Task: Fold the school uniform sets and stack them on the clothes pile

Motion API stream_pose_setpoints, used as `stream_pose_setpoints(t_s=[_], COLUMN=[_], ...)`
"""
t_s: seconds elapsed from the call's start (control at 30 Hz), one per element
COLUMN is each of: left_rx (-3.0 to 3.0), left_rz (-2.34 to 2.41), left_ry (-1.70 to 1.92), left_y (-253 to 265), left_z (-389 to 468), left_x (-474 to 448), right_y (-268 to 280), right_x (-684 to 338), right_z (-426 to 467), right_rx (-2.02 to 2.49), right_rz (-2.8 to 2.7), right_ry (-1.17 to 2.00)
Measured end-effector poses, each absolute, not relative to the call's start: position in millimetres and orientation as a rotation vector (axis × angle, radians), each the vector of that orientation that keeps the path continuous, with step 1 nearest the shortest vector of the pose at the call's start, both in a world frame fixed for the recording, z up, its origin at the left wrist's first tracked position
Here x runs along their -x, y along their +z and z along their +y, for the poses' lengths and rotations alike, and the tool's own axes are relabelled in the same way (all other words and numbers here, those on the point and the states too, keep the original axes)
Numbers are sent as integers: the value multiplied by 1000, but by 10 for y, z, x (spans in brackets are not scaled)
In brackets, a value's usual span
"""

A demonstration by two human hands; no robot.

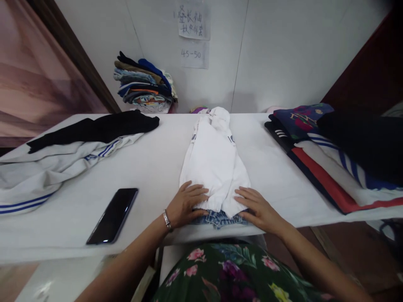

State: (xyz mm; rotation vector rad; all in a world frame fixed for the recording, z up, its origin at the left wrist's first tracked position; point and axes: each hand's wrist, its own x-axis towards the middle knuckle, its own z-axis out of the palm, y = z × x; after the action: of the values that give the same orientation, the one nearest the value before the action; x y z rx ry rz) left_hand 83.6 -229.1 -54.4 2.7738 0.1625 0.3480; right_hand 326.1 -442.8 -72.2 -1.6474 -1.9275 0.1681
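A white hooded garment (214, 159) lies lengthwise on the table in front of me, its sides folded inward and its hood at the far end. Parts of dark lettering show at both side edges. From under its near end sticks out a blue denim strip (217, 218). My left hand (188, 204) rests on the near left corner, fingers stretched over the white cloth and thumb by the denim. On the near right corner lies my right hand (257, 208), its fingers also extended, thumb beside the denim. Neither hand is closed around the cloth.
The white table (157, 167) bears a black phone (113, 216) at left. Behind it lie a black garment (97, 130) and a white one with blue stripes (63, 167). Folded clothes (330, 167) are piled at right. A clothes stack (145, 84) stands against the wall.
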Motion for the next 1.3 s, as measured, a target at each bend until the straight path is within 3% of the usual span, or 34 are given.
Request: stream_pose_setpoints(t_s=[0.3,0.5,0.73,1.13,1.3], left_rx=[-2350,-2396,-2457,-2783,-2854], left_rz=[548,568,549,207,99], left_ry=[702,1016,1070,719,339], left_y=[-306,-190,-215,-457,-459], left_z=[-2439,-2588,-2577,-2689,-2682], left_x=[-890,-863,-850,-940,-876], right_y=[-501,-387,-458,-589,-495], right_x=[-3163,-2829,-2788,-2640,-2661], right_z=[-4153,-4009,-3961,-4111,-4197], right_rx=[1471,1383,1422,1476,1431], right_rz=[-1817,-1690,-1723,-1928,-1995], right_ry=[89,28,39,179,276])
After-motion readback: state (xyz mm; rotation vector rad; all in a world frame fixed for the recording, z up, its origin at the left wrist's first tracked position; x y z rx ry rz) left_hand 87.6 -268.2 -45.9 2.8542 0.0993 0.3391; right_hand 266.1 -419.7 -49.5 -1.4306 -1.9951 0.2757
